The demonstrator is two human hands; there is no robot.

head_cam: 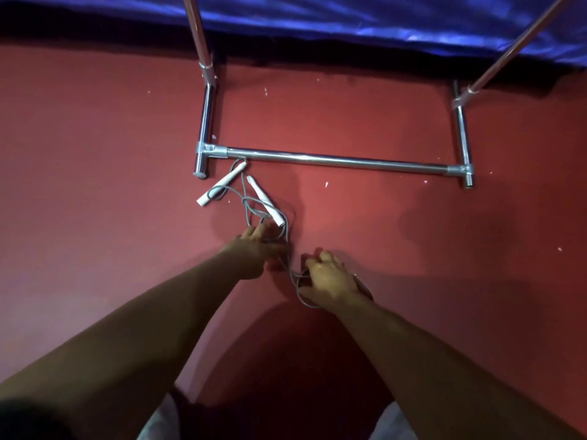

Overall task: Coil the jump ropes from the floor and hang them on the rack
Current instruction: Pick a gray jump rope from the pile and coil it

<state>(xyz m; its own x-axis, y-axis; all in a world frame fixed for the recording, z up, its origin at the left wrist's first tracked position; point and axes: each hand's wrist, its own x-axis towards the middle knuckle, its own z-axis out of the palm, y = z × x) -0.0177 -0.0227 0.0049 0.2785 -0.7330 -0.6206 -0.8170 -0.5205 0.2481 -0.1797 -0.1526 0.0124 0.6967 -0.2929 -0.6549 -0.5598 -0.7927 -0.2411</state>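
A grey jump rope (pixel 247 206) with two white handles (pixel 221 183) (pixel 265 200) lies tangled on the red floor, just in front of the chrome rack's base bar (pixel 336 161). My left hand (pixel 254 249) reaches down onto the cord near the lower handle, fingers curled around the rope. My right hand (pixel 330 279) grips loops of the grey cord, which curve out below its palm. The cord runs taut between both hands.
The rack's two uprights (pixel 203 52) (pixel 495 65) rise toward a shiny blue cloth (pixel 349 17) at the back. Small white specks dot the red floor (pixel 95 154). My knees show at the bottom edge.
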